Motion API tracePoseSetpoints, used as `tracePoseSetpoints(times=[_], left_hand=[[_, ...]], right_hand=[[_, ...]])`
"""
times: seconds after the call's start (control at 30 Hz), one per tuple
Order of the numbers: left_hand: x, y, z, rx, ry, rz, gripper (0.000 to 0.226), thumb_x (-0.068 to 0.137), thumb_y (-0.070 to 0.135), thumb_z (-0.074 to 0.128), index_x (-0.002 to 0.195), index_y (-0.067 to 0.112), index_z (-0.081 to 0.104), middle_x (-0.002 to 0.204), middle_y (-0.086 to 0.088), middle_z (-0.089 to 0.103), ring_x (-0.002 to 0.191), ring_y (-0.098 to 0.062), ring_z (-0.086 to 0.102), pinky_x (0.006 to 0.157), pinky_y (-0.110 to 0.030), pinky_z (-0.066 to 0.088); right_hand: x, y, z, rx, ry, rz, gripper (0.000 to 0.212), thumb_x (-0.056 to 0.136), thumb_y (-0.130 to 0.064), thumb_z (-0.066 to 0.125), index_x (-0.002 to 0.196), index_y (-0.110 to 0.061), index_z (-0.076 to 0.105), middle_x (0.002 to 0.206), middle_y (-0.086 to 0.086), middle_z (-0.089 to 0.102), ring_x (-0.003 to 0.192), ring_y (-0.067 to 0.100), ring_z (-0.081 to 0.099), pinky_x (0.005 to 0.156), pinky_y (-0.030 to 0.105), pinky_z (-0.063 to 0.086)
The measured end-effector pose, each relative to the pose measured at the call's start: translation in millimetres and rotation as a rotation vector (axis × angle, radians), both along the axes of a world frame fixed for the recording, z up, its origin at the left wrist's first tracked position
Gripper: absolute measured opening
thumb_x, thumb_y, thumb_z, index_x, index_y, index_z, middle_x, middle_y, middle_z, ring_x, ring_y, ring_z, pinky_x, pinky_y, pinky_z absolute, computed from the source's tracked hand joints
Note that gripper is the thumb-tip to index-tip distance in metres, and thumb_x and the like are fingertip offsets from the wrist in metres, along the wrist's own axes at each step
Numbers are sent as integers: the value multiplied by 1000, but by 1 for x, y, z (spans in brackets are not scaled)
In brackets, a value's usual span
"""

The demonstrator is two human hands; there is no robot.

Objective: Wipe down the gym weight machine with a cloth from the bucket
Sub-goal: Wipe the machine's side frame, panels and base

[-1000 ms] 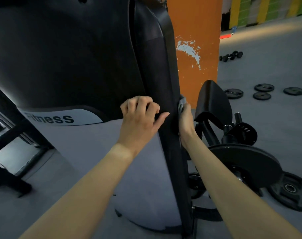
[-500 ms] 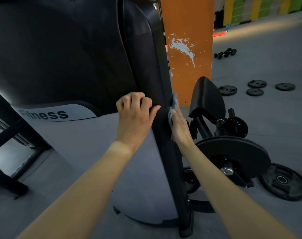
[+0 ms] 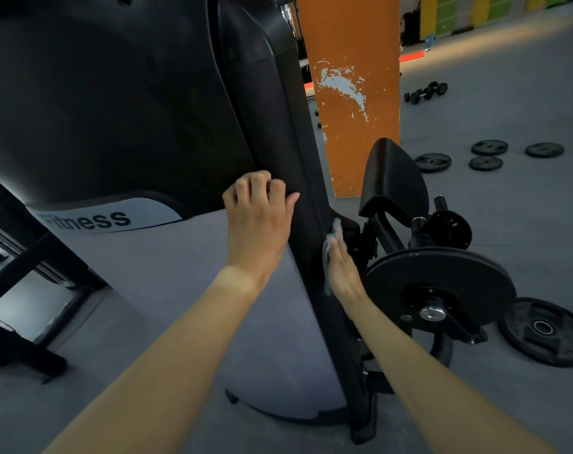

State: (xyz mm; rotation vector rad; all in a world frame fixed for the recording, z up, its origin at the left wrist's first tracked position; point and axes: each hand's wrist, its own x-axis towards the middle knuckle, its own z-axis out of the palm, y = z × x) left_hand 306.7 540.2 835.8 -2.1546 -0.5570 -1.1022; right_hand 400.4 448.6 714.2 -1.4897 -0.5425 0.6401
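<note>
The weight machine fills the left of the view: a black and grey shroud (image 3: 121, 103) marked "Fitness", with a tall black edge panel (image 3: 278, 132) running down the middle. My left hand (image 3: 259, 221) rests on the front of that panel, fingers curled, holding nothing. My right hand (image 3: 342, 270) presses a small grey cloth (image 3: 333, 235) flat against the panel's right side, low down. Most of the cloth is hidden under the palm. No bucket is in view.
An orange pillar (image 3: 354, 93) stands behind the machine. To the right are a black pad (image 3: 393, 172) and a loaded weight plate (image 3: 439, 286) on its arm. Loose plates (image 3: 544, 332) (image 3: 490, 147) and dumbbells (image 3: 426, 92) lie on the grey floor. A black frame (image 3: 23, 270) sits left.
My right hand has slid the cloth down the panel's right side. My left hand has kept its place on the front edge. The view has tilted slightly downward.
</note>
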Motion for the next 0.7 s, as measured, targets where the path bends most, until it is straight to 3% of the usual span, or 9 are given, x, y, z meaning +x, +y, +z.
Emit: tracePoseSetpoints(times=[0.1, 0.23, 0.3, 0.43, 0.5, 0.57, 0.6, 0.7], left_hand=[[1, 0, -1, 3, -11, 3, 31, 109, 38, 50, 104, 9, 59, 113, -15, 58, 107, -32, 52, 85, -45, 43], [0, -1, 1, -11, -9, -5, 30, 108, 37, 52, 104, 9, 60, 114, -14, 58, 108, -31, 51, 85, -44, 43], [-2, -1, 2, -23, 12, -12, 30, 109, 36, 49, 105, 9, 60, 115, -14, 58, 108, -32, 52, 85, -45, 43], [-8, 2, 4, -48, 43, -44, 25, 109, 31, 49, 108, 9, 61, 117, -14, 58, 109, -32, 54, 86, -45, 47], [-9, 4, 6, -58, 41, -67, 21, 108, 28, 51, 107, 9, 61, 118, -13, 58, 109, -31, 53, 85, -45, 47], [-9, 3, 7, -74, 36, -90, 19, 108, 25, 51, 106, 9, 61, 118, -12, 58, 109, -30, 51, 85, -44, 46], [-10, 2, 7, -85, 33, -100, 19, 108, 24, 50, 106, 9, 61, 118, -12, 58, 109, -29, 50, 86, -44, 45], [-13, 0, 8, -134, 32, -139, 20, 106, 20, 45, 109, 8, 61, 120, -12, 59, 110, -29, 52, 88, -43, 44]], right_hand=[[-3, 7, 48, 184, -175, -25, 61, 108, -58, 25, 164, -42, 6, 171, -14, 12, 156, 6, 12, 122, 32, 15], [-10, 16, 62, 251, -394, -74, 59, 112, -46, 30, 163, -37, 3, 170, -23, 0, 154, -8, -2, 124, 24, 10], [-12, 15, 37, 245, -456, -94, 56, 113, -40, 28, 163, -36, 3, 171, -21, -1, 154, -8, -2, 127, 27, 14], [-18, 17, 14, 170, -349, -118, 56, 112, -45, 22, 164, -37, 1, 171, -20, 1, 155, -6, 0, 128, 42, 23], [-19, 20, 34, 182, -344, -125, 58, 112, -46, 21, 164, -35, -1, 171, -19, 0, 157, 0, 0, 126, 26, 19], [-17, 24, 65, 194, -406, -129, 59, 112, -46, 22, 165, -33, -2, 171, -20, -2, 157, 0, -2, 108, 0, 15], [-15, 27, 78, 212, -433, -134, 60, 113, -46, 24, 165, -32, -2, 171, -19, -3, 156, 0, -3, 103, -4, 13], [-15, 32, 91, 268, -520, -170, 64, 112, -46, 30, 166, -28, -2, 171, -18, -5, 156, -1, -6, 121, 15, 10]])
